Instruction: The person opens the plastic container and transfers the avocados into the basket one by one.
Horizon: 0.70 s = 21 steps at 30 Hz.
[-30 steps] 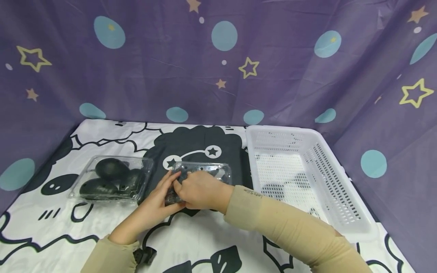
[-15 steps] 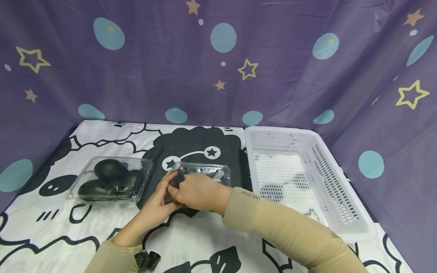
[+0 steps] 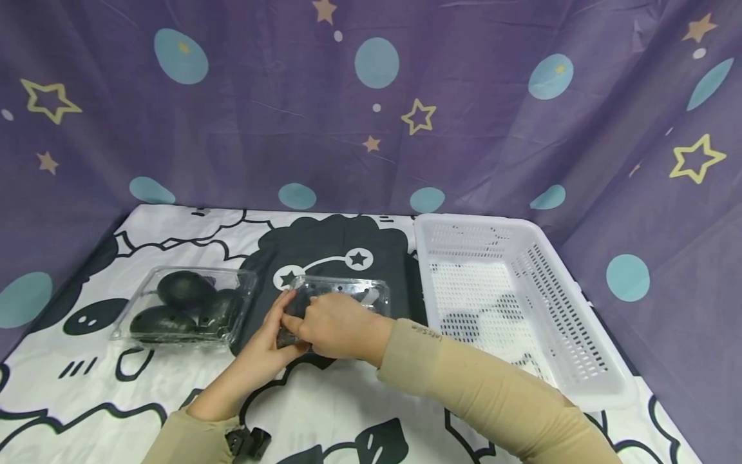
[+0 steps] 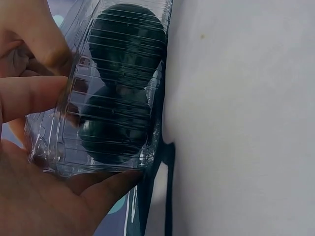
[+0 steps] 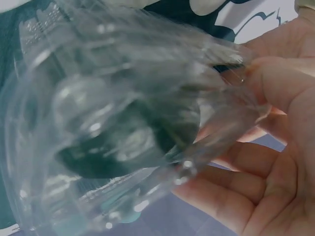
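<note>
A clear plastic clamshell box (image 3: 375,290) with dark green rounded fruits (image 4: 125,44) inside lies at the table's middle. My left hand (image 3: 268,338) grips its left end, thumb along the near side. My right hand (image 3: 342,327) reaches across from the right and pinches the box's left rim close to the left fingers. The right wrist view shows the right hand (image 5: 290,132) at the crinkled plastic edge (image 5: 236,105), partly blurred. To the left stands a second clear box (image 3: 240,283) holding several dark green oval fruits (image 3: 185,290), avocado-like.
A white perforated plastic basket (image 3: 426,283) stands on the right side of the table, beside the right forearm. White cloth with black cartoon prints (image 3: 342,412) covers the table. A purple curtain (image 3: 243,129) with stars closes off the back and sides.
The hands and the gripped box stay in nearly the same place. The right thumb has shifted slightly left, towards the left fingers.
</note>
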Available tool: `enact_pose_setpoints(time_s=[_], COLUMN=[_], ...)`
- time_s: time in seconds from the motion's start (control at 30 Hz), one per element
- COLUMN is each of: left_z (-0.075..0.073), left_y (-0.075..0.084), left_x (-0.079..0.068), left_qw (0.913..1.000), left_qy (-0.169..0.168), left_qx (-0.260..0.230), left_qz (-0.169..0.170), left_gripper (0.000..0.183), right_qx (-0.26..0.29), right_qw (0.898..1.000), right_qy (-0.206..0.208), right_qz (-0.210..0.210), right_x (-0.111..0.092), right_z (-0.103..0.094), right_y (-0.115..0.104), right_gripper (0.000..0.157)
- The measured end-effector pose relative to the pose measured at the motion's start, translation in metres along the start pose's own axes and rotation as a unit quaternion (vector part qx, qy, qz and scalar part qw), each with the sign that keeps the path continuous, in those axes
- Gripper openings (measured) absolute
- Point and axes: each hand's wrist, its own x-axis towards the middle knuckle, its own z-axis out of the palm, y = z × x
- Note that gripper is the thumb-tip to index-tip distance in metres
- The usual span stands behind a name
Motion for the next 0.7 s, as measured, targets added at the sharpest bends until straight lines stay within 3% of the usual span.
enact_pose_setpoints(time_s=[0.17,0.4,0.7], left_z=[0.000,0.000,0.000], left_y=[0.000,0.001,0.004], left_x=[0.000,0.001,0.001], left_qw=[0.9998,0.9994,0.9991], left_qy=[0.000,-0.004,0.002], left_qx=[-0.006,-0.022,-0.025], left_qz=[-0.020,-0.026,-0.033], left_gripper=[0.095,0.097,0.098], right_qx=[0.026,0.026,0.075], right_qw=[0.999,0.996,0.988], right_qy=[-0.020,-0.062,-0.104], right_qz=[0.018,0.053,0.088], right_x=[-0.002,-0.008,-0.026], right_z=[-0.003,-0.007,-0.005], right_y=[0.002,0.001,0.005], right_gripper=[0.068,0.074,0.081])
